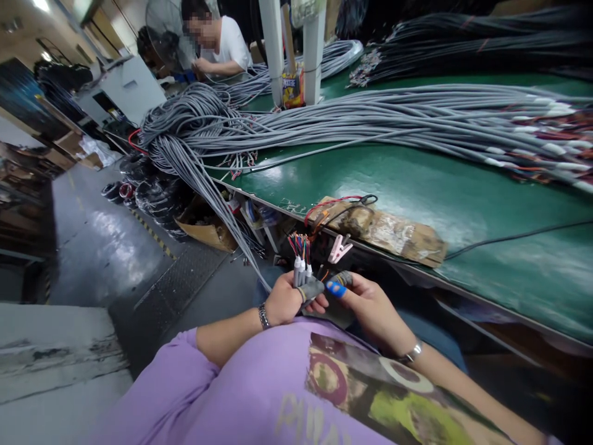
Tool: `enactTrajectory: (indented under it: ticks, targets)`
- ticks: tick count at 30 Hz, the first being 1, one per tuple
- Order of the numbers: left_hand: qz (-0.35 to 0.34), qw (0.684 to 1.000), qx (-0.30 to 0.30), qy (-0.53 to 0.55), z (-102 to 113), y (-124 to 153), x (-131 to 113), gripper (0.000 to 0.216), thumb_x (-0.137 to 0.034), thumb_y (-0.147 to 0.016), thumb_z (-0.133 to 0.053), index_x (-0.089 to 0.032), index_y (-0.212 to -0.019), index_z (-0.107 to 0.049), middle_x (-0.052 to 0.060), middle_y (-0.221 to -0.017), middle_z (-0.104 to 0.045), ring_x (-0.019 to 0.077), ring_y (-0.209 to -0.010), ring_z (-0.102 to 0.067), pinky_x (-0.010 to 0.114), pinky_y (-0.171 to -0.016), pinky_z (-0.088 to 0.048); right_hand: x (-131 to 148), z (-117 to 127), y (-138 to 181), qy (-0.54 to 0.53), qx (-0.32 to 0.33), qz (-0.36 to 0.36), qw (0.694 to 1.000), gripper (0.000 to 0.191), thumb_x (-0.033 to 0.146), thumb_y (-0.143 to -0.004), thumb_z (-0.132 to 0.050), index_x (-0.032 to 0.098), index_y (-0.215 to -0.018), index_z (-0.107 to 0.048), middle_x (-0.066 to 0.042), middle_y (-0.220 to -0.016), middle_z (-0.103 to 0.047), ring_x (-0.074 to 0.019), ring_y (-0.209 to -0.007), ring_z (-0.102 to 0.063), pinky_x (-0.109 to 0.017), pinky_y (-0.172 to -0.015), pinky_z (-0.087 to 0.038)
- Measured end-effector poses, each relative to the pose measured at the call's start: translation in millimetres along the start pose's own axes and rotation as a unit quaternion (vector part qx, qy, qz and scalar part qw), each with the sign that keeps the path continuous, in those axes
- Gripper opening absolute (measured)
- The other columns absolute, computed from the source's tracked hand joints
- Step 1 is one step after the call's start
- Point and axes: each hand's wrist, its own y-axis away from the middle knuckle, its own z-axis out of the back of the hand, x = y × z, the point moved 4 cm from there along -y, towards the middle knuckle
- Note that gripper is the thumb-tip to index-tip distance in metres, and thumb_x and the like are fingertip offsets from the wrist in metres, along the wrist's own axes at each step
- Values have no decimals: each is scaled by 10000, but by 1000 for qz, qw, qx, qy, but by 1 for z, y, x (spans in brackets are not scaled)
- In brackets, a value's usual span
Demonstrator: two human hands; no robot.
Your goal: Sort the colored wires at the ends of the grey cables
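My left hand (pixel 288 301) is closed around several grey cables (pixel 299 278) just below their white collars. Stripped multicoloured wires (pixel 299 242) fan upward from the cable ends. A dark grey covering wraps my left thumb. My right hand (pixel 370 303) is right beside it, thumb and index finger brought together in a pinch. Blue tape covers that thumb and a grey cover sits on the index finger. Whatever lies between those fingertips is too small to make out. A short orange wire (pixel 325 274) shows close to them. Just above, a pink clip (pixel 340 249) hangs at the table edge.
A long bundle of grey cables (pixel 370 120) lies across the green table (pixel 296 176). A taped wooden block (pixel 393 235) with red and black leads sits at the near edge. Across the table sits a person (pixel 227 49). Coils and a cardboard box (pixel 204 228) are below left.
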Motion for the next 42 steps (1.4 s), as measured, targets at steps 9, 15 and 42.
enactTrajectory:
  ticks: [9, 15, 42]
  targets:
    - [5, 1000, -6, 4, -1, 0, -2, 549, -616, -623, -759, -91, -647, -604, 64, -594, -619, 111, -469, -567, 197, -453, -391, 4, 6, -3, 10, 43, -13, 999, 446, 577, -721, -722, 166, -865, -628, -16, -758, -608, -114, -659, -486, -245, -603, -411]
    - [16, 999, 30, -29, -3, -1, -4, 526, -596, -636, -756, -93, -662, -604, 85, -630, -644, 114, -497, -580, 201, -475, -406, 12, -1, -10, -3, 34, 3, 999, 411, 550, -689, -750, 174, -797, -625, -17, -711, -620, -132, -629, -512, -273, -617, -424]
    - [43, 994, 51, 91, -19, -11, -18, 469, -483, -576, -820, -88, -685, -590, 56, -576, -609, 126, -442, -567, 217, -446, -421, 15, 16, -34, -75, -69, 8, 995, 548, 693, -655, -725, 159, -687, -610, -1, -606, -548, -99, -526, -438, -234, -508, -368]
